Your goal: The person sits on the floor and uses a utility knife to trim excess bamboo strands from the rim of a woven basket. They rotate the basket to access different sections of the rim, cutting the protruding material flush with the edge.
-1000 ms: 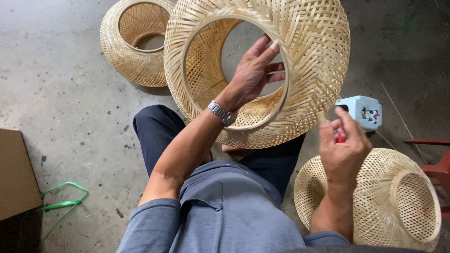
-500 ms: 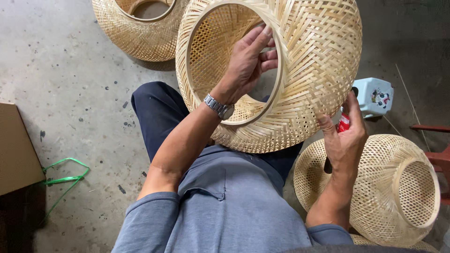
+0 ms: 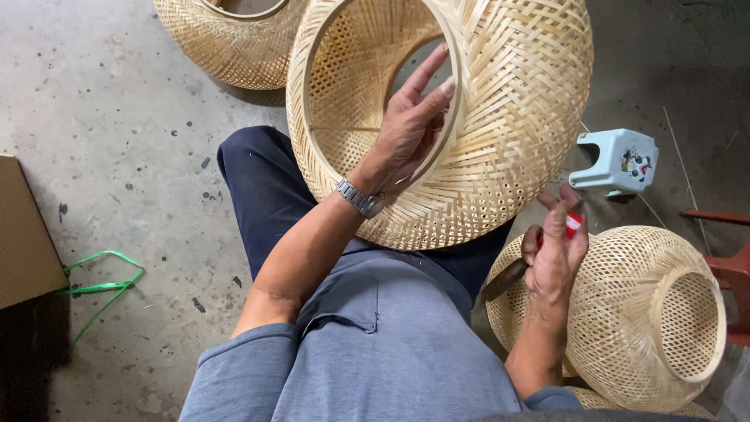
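The left hand point(image 3: 410, 129) reaches up from the lap, forearm stretched across the body, wrist with a metal watch point(image 3: 359, 198) just below the rim. Its fingers are extended and pressed against the inner edge of the big woven basket point(image 3: 500, 125), thumb on the near side of the hoop, so the rim is pinched between thumb and fingers. The basket stands tilted on its side on the person's knees, round opening turned toward the left, its weave resting against the dark trousers point(image 3: 269, 191).

The right hand point(image 3: 556, 248) is lower, off to the side, wrist bent back and palm facing the body. Fingers are curled closed around a small red tool point(image 3: 574, 224), pinched near the fingertips; what kind of tool I cannot tell. A dark handle-like piece shows under the palm.

Just behind that hand lies a second basket point(image 3: 648, 312) on the floor, opening facing right. A small pale blue stool point(image 3: 617, 160) sits beyond it. A third basket point(image 3: 230, 39) is at the top edge. Cardboard point(image 3: 23, 234) and a green strap point(image 3: 98, 285) lie far left on the concrete.
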